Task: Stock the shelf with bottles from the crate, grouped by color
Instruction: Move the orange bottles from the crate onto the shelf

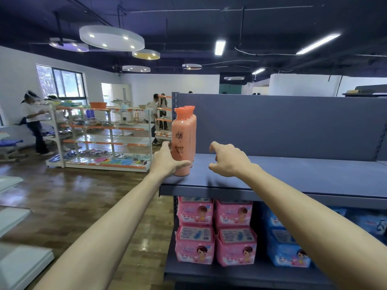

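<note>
A row of orange-pink bottles with orange caps stands at the left end of the grey top shelf (293, 172), one behind another. My left hand (167, 160) wraps around the lower part of the front bottle (181, 135), which stands upright near the shelf's front edge. My right hand (227, 159) hovers over the shelf just right of the bottles, fingers loosely curled and holding nothing. The crate is out of view.
The grey back panel (282, 124) rises behind the shelf. Pink packs (195, 229) and blue packs (287, 243) fill the shelf below. Left of me is wooden floor, a white rack with goods (104, 139) and a person (34, 122) standing by it.
</note>
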### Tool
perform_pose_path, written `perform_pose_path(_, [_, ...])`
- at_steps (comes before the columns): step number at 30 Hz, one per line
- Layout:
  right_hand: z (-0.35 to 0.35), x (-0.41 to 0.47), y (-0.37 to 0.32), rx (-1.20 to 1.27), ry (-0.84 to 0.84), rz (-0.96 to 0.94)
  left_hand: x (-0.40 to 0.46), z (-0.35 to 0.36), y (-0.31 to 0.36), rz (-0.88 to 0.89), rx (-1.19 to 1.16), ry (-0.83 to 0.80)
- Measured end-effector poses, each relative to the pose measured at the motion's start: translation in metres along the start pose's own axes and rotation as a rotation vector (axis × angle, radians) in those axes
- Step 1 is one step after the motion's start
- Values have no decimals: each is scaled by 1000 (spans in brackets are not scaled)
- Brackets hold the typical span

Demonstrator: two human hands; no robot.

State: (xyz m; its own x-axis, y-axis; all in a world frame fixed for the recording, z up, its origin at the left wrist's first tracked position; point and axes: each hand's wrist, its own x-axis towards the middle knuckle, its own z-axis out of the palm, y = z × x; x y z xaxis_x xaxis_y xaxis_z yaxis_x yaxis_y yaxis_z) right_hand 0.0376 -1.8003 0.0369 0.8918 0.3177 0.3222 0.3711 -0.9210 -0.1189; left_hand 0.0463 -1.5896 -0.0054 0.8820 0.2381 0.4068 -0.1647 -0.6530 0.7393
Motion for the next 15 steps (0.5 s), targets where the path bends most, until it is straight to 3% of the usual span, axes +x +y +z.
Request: perform_pose_path(15, [-8, -27, 3, 8, 15, -54, -51, -10, 22, 102, 259, 17])
